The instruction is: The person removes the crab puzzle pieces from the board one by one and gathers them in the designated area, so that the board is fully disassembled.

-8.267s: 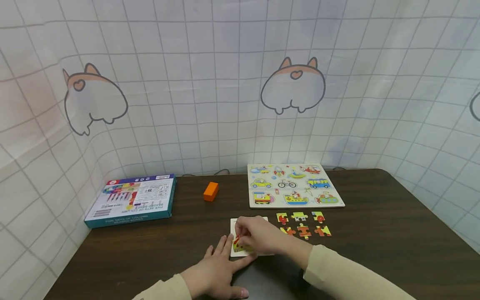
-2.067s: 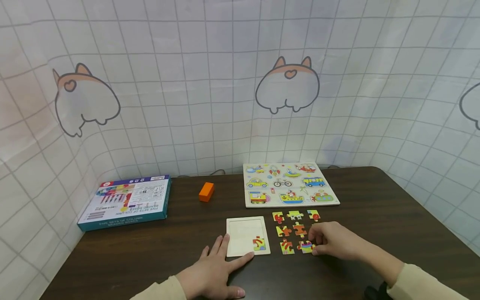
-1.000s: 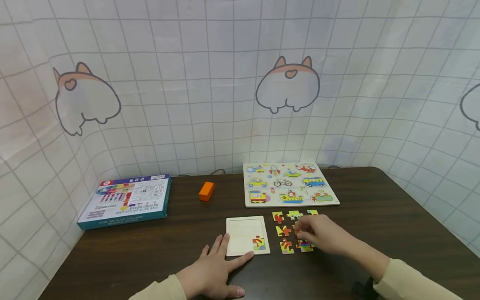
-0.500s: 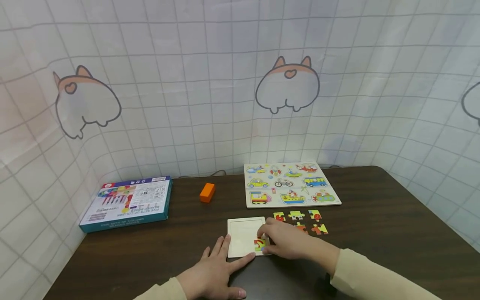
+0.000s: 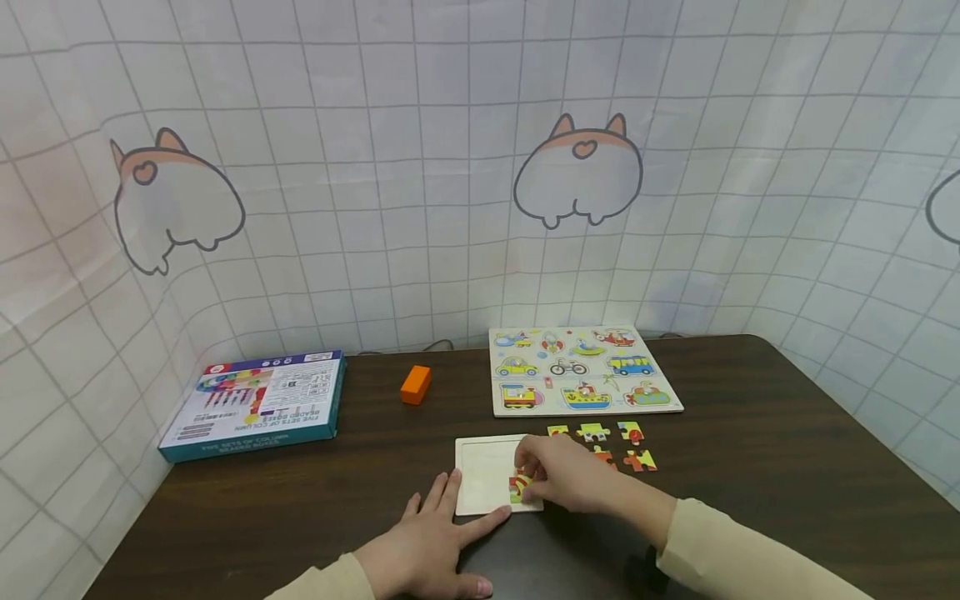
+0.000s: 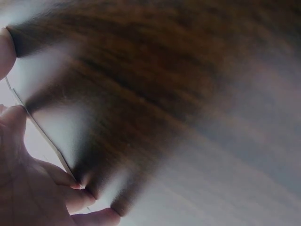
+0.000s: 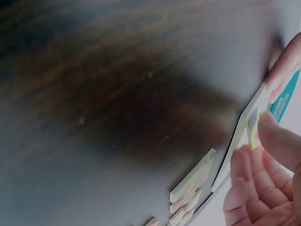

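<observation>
A pale square puzzle tray (image 5: 483, 465) lies on the dark table. My left hand (image 5: 429, 546) rests flat beside it, fingers spread, with index finger and thumb side at its left and near edges; the left wrist view shows those fingertips (image 6: 19, 110) along the tray's rim. Over the tray's right side, my right hand (image 5: 566, 475) has curled fingers and pinches a red, yellow and green jigsaw piece (image 5: 517, 488) at the near right corner. In the right wrist view the piece (image 7: 254, 132) shows between thumb and fingertips, partly hidden.
Several loose jigsaw pieces (image 5: 640, 459) lie right of the tray, some hidden behind my right hand. Behind them is a picture puzzle board (image 5: 555, 383) with vehicles. An orange block (image 5: 416, 385) and a flat teal-edged box (image 5: 255, 408) sit further left.
My right hand has moved left from the loose pieces to the tray's near right corner, where its fingers have shifted slightly at the piece. The left hand has stayed in place.
</observation>
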{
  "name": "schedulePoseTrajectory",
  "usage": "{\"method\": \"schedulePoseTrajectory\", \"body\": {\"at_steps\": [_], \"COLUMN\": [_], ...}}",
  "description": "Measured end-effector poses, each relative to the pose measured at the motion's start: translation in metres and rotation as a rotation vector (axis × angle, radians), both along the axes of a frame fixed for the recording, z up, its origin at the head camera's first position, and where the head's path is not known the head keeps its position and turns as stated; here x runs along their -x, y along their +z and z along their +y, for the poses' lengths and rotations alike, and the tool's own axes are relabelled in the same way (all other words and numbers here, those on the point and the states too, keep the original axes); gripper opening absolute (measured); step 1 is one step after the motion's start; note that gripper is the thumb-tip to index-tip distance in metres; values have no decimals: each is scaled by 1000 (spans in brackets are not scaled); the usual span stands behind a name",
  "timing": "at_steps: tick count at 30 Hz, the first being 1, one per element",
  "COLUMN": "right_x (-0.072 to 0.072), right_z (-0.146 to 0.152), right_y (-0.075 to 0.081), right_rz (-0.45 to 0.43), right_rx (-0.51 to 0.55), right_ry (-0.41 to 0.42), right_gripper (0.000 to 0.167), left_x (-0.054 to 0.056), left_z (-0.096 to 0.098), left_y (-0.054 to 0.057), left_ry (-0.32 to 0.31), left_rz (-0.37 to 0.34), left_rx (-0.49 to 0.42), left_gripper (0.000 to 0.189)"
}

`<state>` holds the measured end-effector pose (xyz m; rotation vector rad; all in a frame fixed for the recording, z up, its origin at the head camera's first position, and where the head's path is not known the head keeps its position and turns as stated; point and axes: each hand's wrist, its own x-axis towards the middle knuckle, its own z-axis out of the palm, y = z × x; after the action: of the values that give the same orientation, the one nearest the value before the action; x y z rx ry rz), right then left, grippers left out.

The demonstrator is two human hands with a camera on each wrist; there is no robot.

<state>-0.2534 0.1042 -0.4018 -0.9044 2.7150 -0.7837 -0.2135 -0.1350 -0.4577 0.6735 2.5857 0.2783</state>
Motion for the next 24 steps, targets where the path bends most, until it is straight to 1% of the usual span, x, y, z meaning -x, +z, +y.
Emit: {"method": "schedulePoseTrajectory", "body": {"at_steps": [2,5,6,9,12,14,17,20,22,24], "right_x": [1,1,1,1,2,3,3,3,2,0], "right_z": [1,4,5,14,30,44,70,98,115,130], "right_y": [-1,0,0,3,6,8,9,8,6,3], "right_rz": [-23,-50,-58,-73,-63,-58,-38,-30,-5,3], "right_rx": [69,122,131,148,160,167,162,138,104,78], "right_ry": [-1,8,11,0,-32,-66,-115,-167,-192,-211], "right_gripper": [16,9,7,4,4,5,5,5,5,6], "left_x": [-1,-3,-4,-10,-18,-20,-22,-21,-22,-21], "left_z": [0,0,1,5,9,10,10,10,10,10], "left_y": [1,6,9,23,34,39,42,43,44,43], "left_ry": [0,3,7,20,30,36,40,44,44,45], "left_rz": [3,2,0,3,14,16,8,-2,1,0], "left_rx": [3,2,4,22,36,41,37,34,35,37], "left_gripper": [79,78,78,77,76,76,75,76,76,76]}}
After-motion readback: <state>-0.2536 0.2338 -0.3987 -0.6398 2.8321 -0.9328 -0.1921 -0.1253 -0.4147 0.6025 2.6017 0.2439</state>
